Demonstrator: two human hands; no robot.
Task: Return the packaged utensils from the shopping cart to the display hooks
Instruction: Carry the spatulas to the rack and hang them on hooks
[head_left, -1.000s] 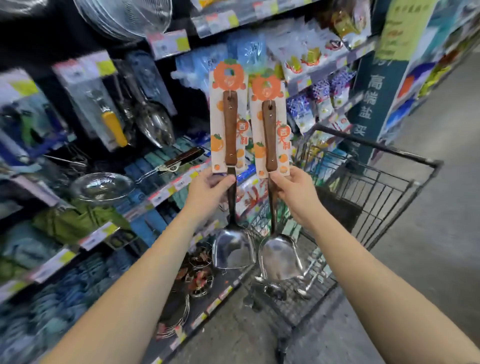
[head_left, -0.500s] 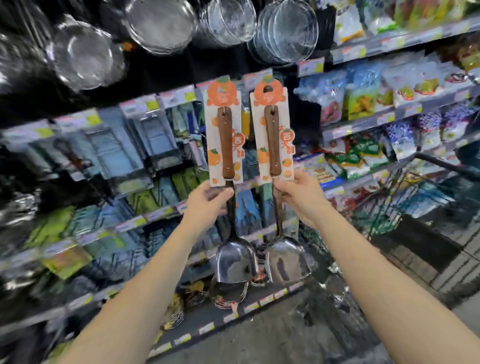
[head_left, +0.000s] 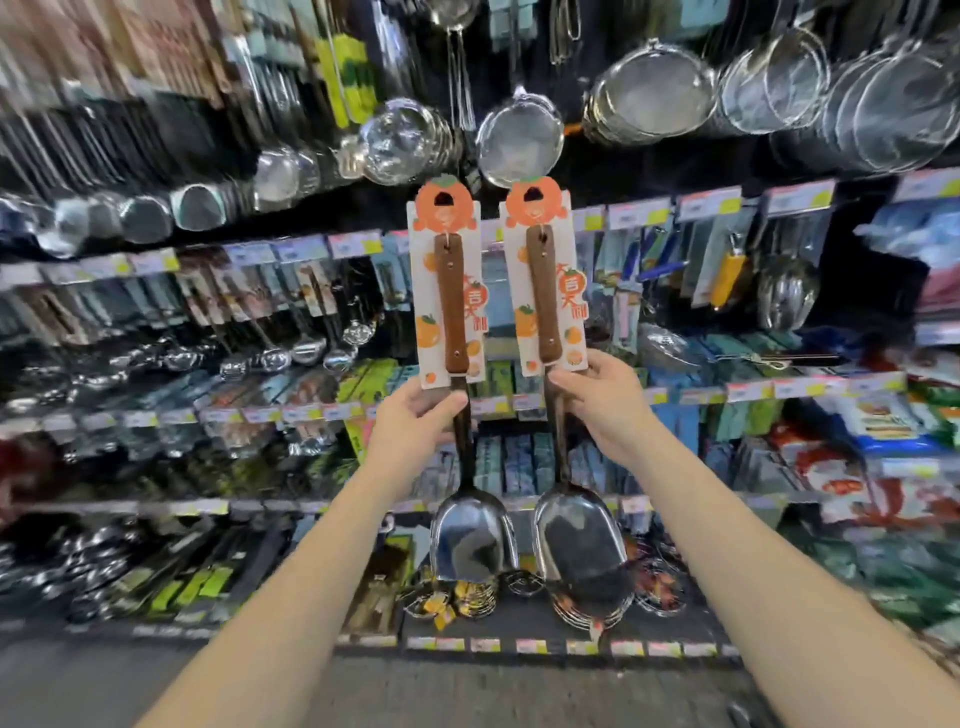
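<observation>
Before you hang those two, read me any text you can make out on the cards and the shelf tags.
"大吉大利": orange characters running down the card of the right spatula pack.
"吉大利": the same slogan on the left spatula pack, with its top character mostly hidden by the handle.
Shelf price tags: blurred, unreadable.
Print on the other hanging packages: blurred, unreadable.
</observation>
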